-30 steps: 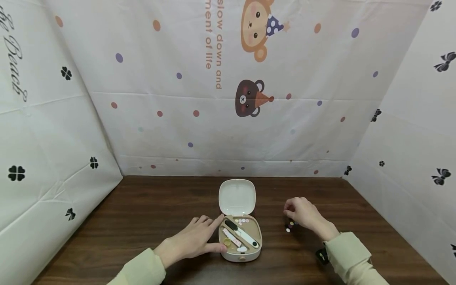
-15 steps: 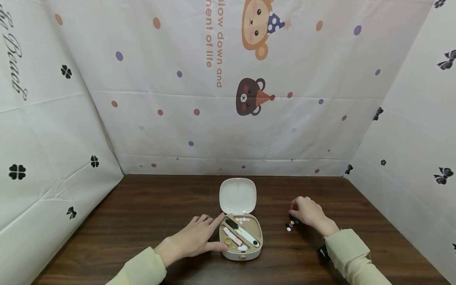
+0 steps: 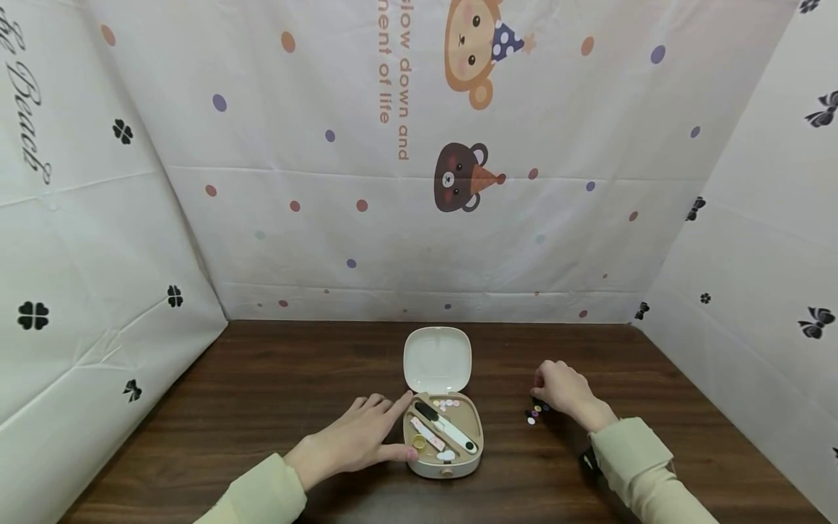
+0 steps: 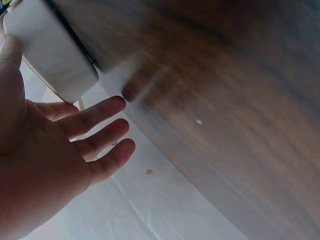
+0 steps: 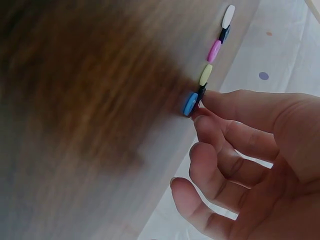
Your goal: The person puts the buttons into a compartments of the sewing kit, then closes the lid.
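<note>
A small sewing box (image 3: 447,471) stands on the table with its white lid (image 3: 437,360) raised. Inside lie pale buttons (image 3: 447,404), a white-and-black tool (image 3: 447,428), a pink-white strip (image 3: 427,434) and a gold ring-like piece (image 3: 418,442). My left hand (image 3: 356,440) spreads its fingers against the box's left side, the thumb near the front corner. To the right, my right hand (image 3: 568,389) is down at a row of loose buttons. Its thumb and index finger pinch a black button (image 5: 202,94), partly hidden, beside a blue button (image 5: 190,104) and a yellow button (image 5: 206,75).
Further along the row lie a pink button (image 5: 214,51) and a white button (image 5: 228,16). Dark brown wood makes up the table (image 3: 294,378). A white patterned cloth (image 3: 327,240) hangs behind it and along both sides.
My right hand has shifted slightly right among the buttons, then stayed there with small motion at the wrist. My left hand keeps its place at the box.
</note>
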### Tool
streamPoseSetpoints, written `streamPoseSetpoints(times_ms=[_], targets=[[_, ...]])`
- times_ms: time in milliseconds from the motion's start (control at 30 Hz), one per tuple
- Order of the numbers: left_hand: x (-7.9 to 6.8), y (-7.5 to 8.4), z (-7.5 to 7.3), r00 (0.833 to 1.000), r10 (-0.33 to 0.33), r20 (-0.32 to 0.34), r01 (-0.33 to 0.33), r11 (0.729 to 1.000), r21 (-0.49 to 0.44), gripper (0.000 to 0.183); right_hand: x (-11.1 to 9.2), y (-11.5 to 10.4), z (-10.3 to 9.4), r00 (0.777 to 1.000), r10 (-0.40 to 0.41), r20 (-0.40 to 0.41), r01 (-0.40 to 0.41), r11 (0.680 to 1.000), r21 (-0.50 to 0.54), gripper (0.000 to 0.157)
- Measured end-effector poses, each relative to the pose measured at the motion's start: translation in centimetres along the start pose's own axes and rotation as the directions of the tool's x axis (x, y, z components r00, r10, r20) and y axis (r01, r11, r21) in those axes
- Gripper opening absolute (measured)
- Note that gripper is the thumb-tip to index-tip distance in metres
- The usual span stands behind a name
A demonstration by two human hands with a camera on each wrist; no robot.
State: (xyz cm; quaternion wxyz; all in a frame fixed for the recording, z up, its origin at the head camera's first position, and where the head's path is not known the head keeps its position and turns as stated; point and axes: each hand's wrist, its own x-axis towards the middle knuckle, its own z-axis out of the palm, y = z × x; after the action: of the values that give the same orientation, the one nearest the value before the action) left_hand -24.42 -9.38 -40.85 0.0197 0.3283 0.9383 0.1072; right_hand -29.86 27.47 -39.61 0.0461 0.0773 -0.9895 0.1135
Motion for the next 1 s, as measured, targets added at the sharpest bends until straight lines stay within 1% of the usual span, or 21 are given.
streamPoseSetpoints(times_ms=[267, 533, 833, 1000], targets=[[-0.04, 0.09, -0.15, 1.0, 0.008, -0.006, -0.008, 1.0, -0.004, 0.095, -0.02, 0.05, 0.14, 1.0, 0.0, 0.013, 0.0, 1.0, 0.007, 0.02], [-0.07, 0.12, -0.19, 1.0, 0.008, -0.003, -0.008, 1.0, -0.004, 0.095, 0.0, 0.12, 0.23, 0.999, -0.026, 0.023, 0.024, 0.999, 0.048, 0.02], [-0.14, 0.14, -0.3, 1.0, 0.015, -0.017, -0.015, 1.0, 0.011, 0.095, 0.22, -0.19, 0.29, 0.998, -0.065, 0.026, 0.061, 0.987, 0.147, 0.02], [-0.13, 0.15, -0.31, 1.0, 0.01, -0.007, -0.01, 1.0, -0.003, 0.095, 0.25, -0.73, -0.02, 0.991, -0.132, 0.024, 0.124, 0.969, 0.215, 0.019]])
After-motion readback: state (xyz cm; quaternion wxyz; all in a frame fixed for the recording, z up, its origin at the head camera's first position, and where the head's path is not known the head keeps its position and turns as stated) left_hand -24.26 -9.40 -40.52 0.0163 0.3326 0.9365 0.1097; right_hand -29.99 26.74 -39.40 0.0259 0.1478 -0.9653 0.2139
